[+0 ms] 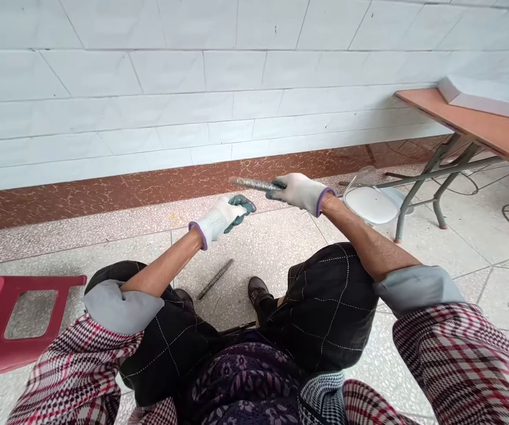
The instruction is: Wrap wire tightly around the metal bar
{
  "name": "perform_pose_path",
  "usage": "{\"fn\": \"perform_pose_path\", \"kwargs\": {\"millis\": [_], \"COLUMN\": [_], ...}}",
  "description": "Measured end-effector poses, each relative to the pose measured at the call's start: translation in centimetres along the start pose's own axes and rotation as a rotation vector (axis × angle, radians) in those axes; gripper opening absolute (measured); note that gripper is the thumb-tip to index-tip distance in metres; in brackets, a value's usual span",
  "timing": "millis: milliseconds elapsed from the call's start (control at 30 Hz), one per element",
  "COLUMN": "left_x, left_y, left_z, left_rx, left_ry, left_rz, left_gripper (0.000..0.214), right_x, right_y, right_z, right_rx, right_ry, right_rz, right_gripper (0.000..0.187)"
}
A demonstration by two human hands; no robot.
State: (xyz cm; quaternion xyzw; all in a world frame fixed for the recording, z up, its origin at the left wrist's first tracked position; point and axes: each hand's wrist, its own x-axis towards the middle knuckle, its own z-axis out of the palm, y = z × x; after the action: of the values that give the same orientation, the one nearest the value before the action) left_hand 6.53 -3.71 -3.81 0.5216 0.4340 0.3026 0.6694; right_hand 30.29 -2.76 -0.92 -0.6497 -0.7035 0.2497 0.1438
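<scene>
I sit facing a tiled wall, both hands in white gloves with green palms. My right hand [301,190] is closed round one end of a grey metal rod [254,183] that points left, held level in front of me. A little lower and to the left, my left hand [224,215] has its fingers curled, close under the rod's free end; nothing shows inside its grip. A second dark metal bar [216,278] lies on the floor between my shoes.
A red plastic stool [13,321] stands at the left edge. A clear plastic tub [371,200] sits on the floor at right, beside the grey legs of a brown folding table [479,127]. Cables trail over the floor at the far right.
</scene>
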Motion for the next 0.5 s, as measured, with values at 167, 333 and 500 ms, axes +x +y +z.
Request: {"fn": "perform_pose_path", "kwargs": {"millis": [167,333,500], "left_x": [0.2,0.5,0.5], "left_y": [-0.2,-0.1,0.1], "left_z": [-0.1,-0.7,-1.5], "left_rx": [-0.011,0.127,0.313], "left_ry": [-0.129,-0.143,-0.023], "left_rz": [0.046,0.031,0.020], "left_gripper": [0.012,0.013,0.009], "right_x": [-2.3,-4.4,-4.8], "right_y": [-2.3,-3.3,-2.2], "right_z": [-1.4,-2.0,0.4], "right_rx": [0.525,0.753,0.318], "right_ry": [-0.078,-0.407,-0.688], "right_rz": [-0.001,-0.188,-0.120], "right_gripper": [0.030,0.046,0.029]}}
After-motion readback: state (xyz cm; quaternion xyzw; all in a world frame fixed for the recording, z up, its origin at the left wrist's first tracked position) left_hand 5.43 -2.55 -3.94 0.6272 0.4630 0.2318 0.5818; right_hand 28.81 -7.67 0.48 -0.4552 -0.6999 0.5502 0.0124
